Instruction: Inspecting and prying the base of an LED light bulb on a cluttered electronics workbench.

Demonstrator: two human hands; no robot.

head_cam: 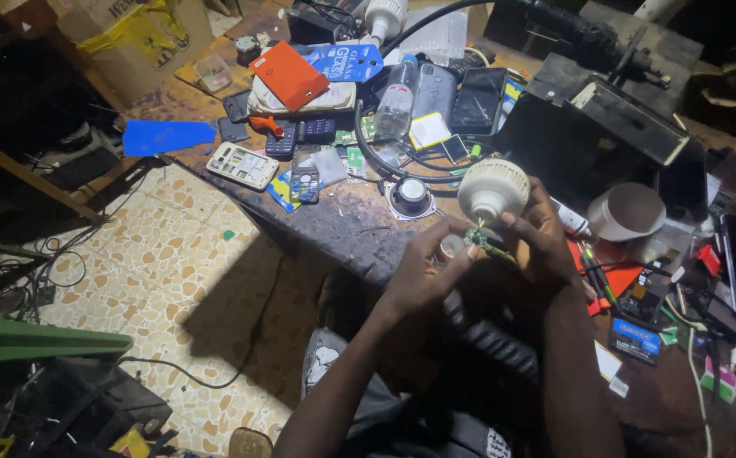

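In the head view both my hands meet over the edge of a cluttered workbench (342, 225). My right hand (546, 237) grips a white ribbed lamp-bulb housing (493, 188) from the right, its narrow neck pointing down. A small green circuit board (476, 237) hangs at that neck. My left hand (427, 263) pinches the board from the left with thumb and fingertips. A lamp beam lights the bulb housing.
The bench holds several phones (242, 165), a clear plastic bottle (397, 100), a small round speaker (410, 195), an orange card (288, 75), a blue sheet (167, 136), a dark box (588, 127) and a grey round cap (631, 210). Tiled floor (173, 263) and a green chair (11, 335) lie left.
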